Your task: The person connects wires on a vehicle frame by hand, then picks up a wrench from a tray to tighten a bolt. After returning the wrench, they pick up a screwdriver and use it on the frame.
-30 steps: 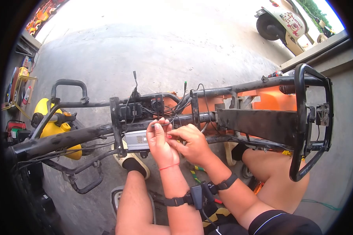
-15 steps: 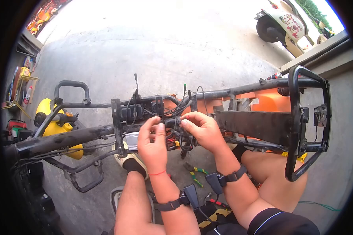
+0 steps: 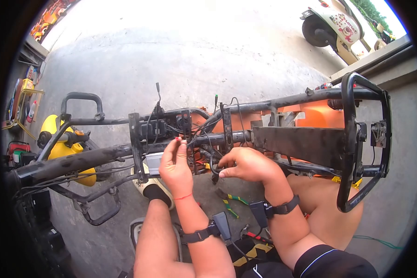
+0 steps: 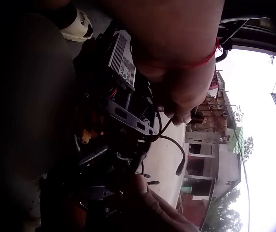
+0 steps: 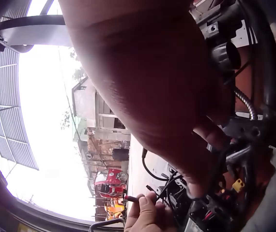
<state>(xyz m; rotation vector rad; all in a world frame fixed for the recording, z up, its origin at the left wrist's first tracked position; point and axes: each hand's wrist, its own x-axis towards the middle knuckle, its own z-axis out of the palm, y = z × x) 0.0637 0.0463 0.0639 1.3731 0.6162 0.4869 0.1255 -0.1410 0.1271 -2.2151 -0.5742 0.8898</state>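
Observation:
My left hand [image 3: 177, 169] is raised over the middle of a black tubular vehicle frame [image 3: 74, 162]. Its thumb and fingers pinch a thin dark cable connector with a red end [image 5: 131, 198], which points away from the hand in the right wrist view. To its right, my right hand [image 3: 255, 166] reaches palm down, thumb and fingers around a black cable [image 3: 212, 163] in the wire bundle; its fingertips are partly hidden. A loose black cable [image 4: 173, 139] with a plug end curves out beneath the left hand. Beside that hand, a finned silver box [image 3: 154, 164] sits in the frame.
Green-and-yellow-handled pliers [image 3: 232, 200] and a red-handled tool [image 3: 259, 238] lie below the frame. A yellow body part [image 3: 55, 139] is at the left, orange panels [image 3: 323, 116] behind the frame. A white scooter [image 3: 338, 25] stands at the far right. A yellow connector [image 5: 238, 185] shows among the wires.
The hands were close together a second ago, then came apart. The right hand has moved down and rightward onto the lower cables. The left hand now holds the red-ended connector up in view.

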